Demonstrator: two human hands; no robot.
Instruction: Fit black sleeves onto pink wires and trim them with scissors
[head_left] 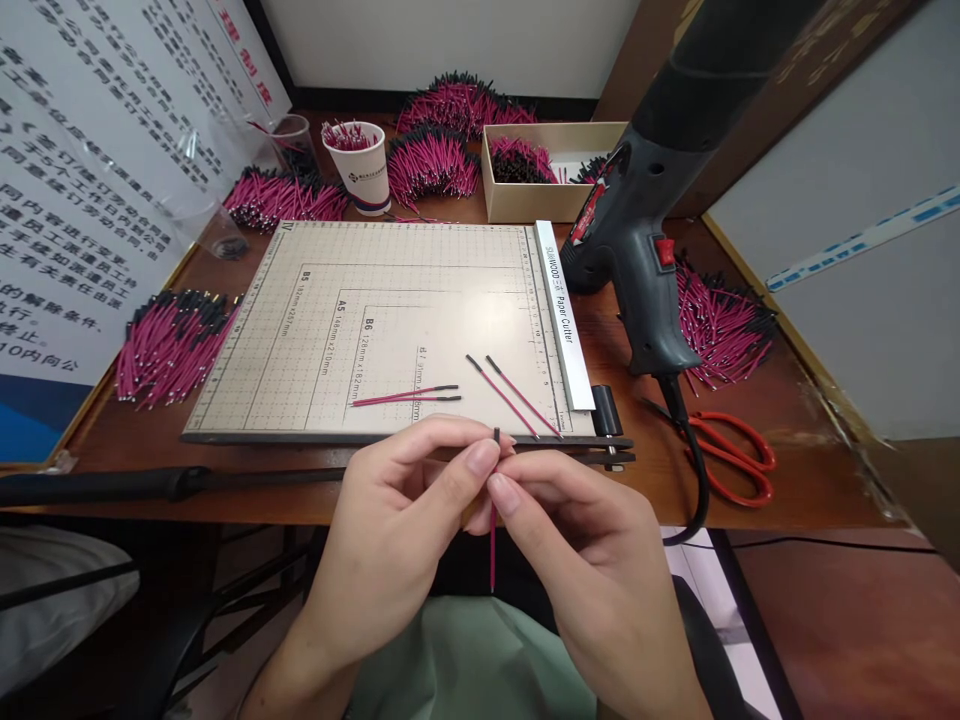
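My left hand (397, 520) and my right hand (585, 545) meet just below the desk's front edge, both pinched on one short pink wire (493, 540) with a black tip that stands upright between my fingertips. The wire's lower end hangs down over my lap. On the paper cutter board (315, 330) in front of my hands lie two pairs of similar pink wires (409, 397), one pair near the middle and another pair (514, 392) to the right.
A heat gun (637, 250) stands on the desk at right, with red scissors (731, 460) beside its cord. Heaps of pink wires (169, 345) lie left, back and right. A paper cup (358, 165) and a cardboard box (551, 170) hold more.
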